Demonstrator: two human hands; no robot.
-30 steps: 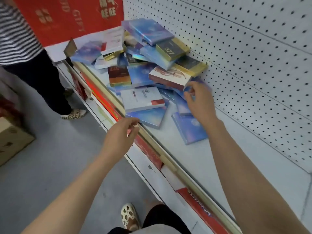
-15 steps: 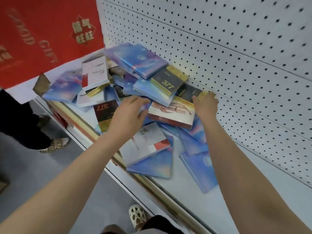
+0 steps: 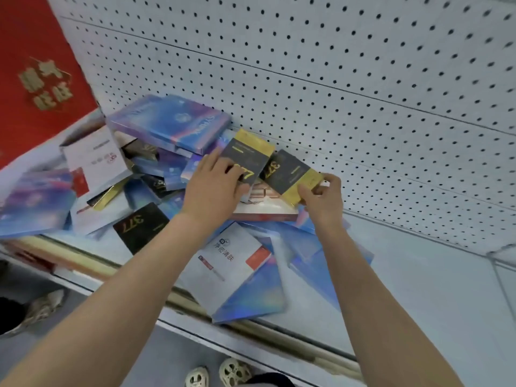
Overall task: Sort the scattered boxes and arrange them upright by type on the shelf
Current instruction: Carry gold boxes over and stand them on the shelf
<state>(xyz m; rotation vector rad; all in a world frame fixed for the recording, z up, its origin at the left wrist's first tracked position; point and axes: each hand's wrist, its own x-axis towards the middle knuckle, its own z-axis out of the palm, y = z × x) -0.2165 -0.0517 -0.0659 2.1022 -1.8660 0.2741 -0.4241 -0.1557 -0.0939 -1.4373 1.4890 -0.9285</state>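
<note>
Left hand (image 3: 212, 188) gripping one grey-and-gold 377 box (image 3: 247, 155), right hand (image 3: 324, 198) pinching a second 377 box (image 3: 290, 173), both atop the scattered pile (image 3: 156, 169) on the shelf (image 3: 418, 289) against the pegboard (image 3: 335, 79)

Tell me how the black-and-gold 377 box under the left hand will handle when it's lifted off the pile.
Probably stiff: the 377 box keeps flat faces and crisp edges. Likely light, being thin. The left hand grips it from above; its glossy face may slip. It rests tilted on the pile, so neighbours might shift.
</note>
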